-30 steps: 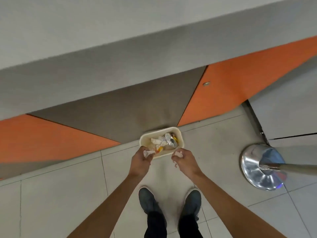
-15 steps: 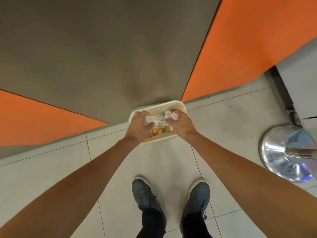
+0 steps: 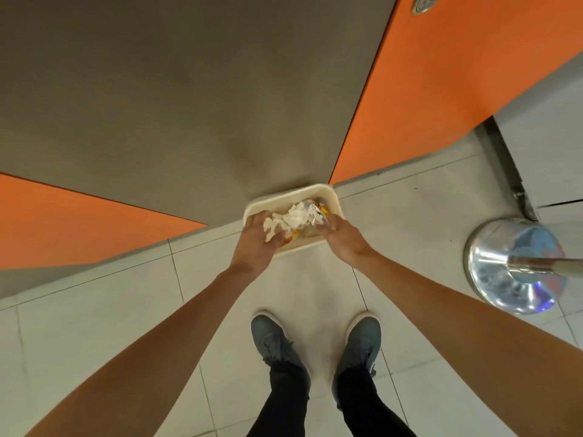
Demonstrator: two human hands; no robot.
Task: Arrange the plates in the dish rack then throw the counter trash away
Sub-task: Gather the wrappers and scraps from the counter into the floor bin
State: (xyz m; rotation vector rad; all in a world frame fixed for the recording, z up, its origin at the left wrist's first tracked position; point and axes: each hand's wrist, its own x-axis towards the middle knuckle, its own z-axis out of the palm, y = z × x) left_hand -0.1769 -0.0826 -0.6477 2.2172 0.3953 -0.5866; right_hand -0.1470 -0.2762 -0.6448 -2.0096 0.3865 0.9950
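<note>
A cream rectangular bin (image 3: 319, 188) stands on the floor against the grey cabinet front, holding crumpled white tissue (image 3: 295, 217) and a foil wrapper (image 3: 317, 216). Both my hands reach down into it. My left hand (image 3: 254, 246) is over the bin's left side, its fingers closed around the lower end of the tissue. My right hand (image 3: 344, 238) is at the bin's right side, fingers curled down against the wrapper; its fingertips are hidden in the trash. No plates or dish rack are in view.
Grey and orange cabinet panels (image 3: 441, 89) rise right behind the bin. A shiny metal stand base (image 3: 492, 263) with its pole sits on the tiled floor to the right. My two grey shoes (image 3: 274, 342) stand just behind the bin.
I have bent lower, so the bin looks closer. Both hands went from the bin's near rim down into it, and the tissue now lies spread between them.
</note>
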